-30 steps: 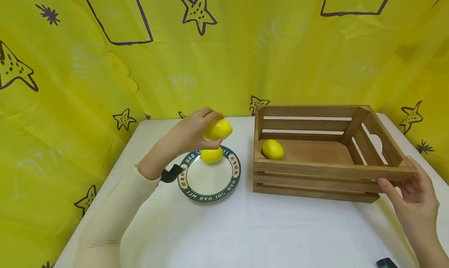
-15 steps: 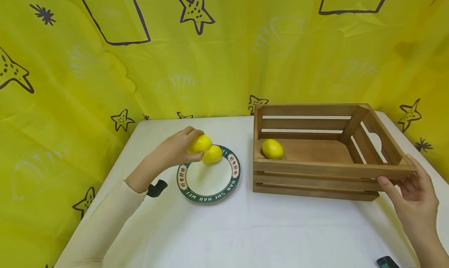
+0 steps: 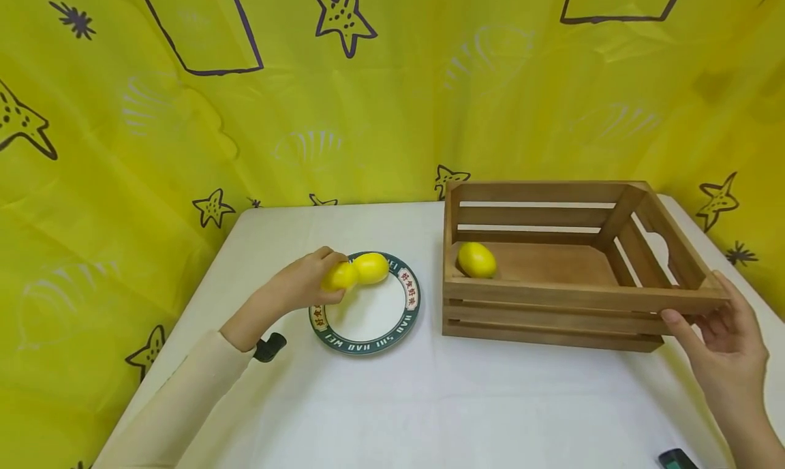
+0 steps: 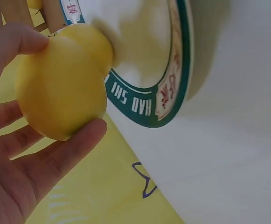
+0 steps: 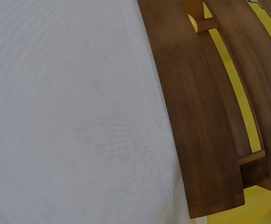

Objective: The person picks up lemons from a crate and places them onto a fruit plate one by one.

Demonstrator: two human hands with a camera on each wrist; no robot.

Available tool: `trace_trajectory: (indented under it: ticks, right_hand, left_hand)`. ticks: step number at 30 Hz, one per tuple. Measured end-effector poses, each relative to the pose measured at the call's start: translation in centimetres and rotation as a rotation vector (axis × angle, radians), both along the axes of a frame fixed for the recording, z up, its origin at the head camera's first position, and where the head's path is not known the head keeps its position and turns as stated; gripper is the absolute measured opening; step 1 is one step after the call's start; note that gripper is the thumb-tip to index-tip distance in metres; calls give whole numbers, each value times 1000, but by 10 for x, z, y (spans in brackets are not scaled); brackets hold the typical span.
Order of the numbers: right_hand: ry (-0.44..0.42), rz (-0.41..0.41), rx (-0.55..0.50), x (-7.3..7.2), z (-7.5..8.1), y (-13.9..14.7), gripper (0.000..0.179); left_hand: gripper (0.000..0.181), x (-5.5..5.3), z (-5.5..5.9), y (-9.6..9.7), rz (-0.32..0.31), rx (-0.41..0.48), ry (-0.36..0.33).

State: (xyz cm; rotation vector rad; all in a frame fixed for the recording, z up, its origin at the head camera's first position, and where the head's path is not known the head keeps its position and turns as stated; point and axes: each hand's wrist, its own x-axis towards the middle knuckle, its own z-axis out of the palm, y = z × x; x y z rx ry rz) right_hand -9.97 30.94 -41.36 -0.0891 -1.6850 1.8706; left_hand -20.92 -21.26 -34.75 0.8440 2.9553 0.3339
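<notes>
My left hand (image 3: 306, 278) grips a yellow lemon (image 3: 341, 276) over the left side of a round plate (image 3: 368, 348) with a green lettered rim. Thumb and fingers wrap the held lemon (image 4: 60, 88) in the left wrist view. A second lemon (image 3: 371, 268) lies on the plate's far part, right beside the held one. My right hand (image 3: 726, 339) holds the near right corner of a slatted wooden crate (image 3: 552, 294), thumb on the front and fingers round the side. Inside the crate, at its left end, rests another lemon (image 3: 476, 260).
A white cloth covers the table (image 3: 392, 414). Behind it hangs a yellow curtain (image 3: 392, 114) with drawn starfish and shells. Dark straps (image 3: 270, 347) sit at the wrists. Crate slats (image 5: 196, 116) fill the right part of the right wrist view.
The left hand has moved left and down with its lemon, from above the plate's far edge to low over its left rim. The right hand and crate have stayed put.
</notes>
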Motion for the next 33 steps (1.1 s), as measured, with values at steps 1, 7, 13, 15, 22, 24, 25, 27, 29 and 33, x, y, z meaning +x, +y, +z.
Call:
trace_trajectory:
  ticks: [1, 7, 13, 15, 22, 24, 25, 27, 29, 33]
  right_hand:
    - [-6, -2, -5, 0, 0, 0, 73]
    - [-26, -2, 3, 0, 0, -1, 75]
    - [-7, 6, -33, -1, -1, -3, 74]
    - [-11, 4, -33, 0, -1, -3, 74]
    - [-64, -11, 21, 0, -1, -3, 76]
    - [-70, -11, 17, 0, -1, -3, 76]
    - [-71, -12, 18, 0, -1, -3, 76]
    - [-68, -13, 32, 0, -1, -2, 76]
    - [-60, -14, 47, 0, 0, -2, 75]
    - [-35, -14, 74, 1, 2, -1, 75]
  left_hand:
    - [50, 0, -2, 0, 1, -3, -10]
    - [55, 1, -12, -3, 2, -8, -79]
    - [56, 0, -19, -4, -25, -21, -107]
    - [55, -1, -21, -5, -39, -32, -99]
    - [54, -4, -24, -6, -54, -31, -93]
    - [55, -5, -24, -6, -52, -27, -99]
    - [55, -6, -25, -7, -50, -26, -104]
    - [56, -6, -24, -7, -46, -20, -113]
    - [57, -7, -23, -8, -44, -12, -122]
    - [62, -8, -18, -9, -43, 3, -144]
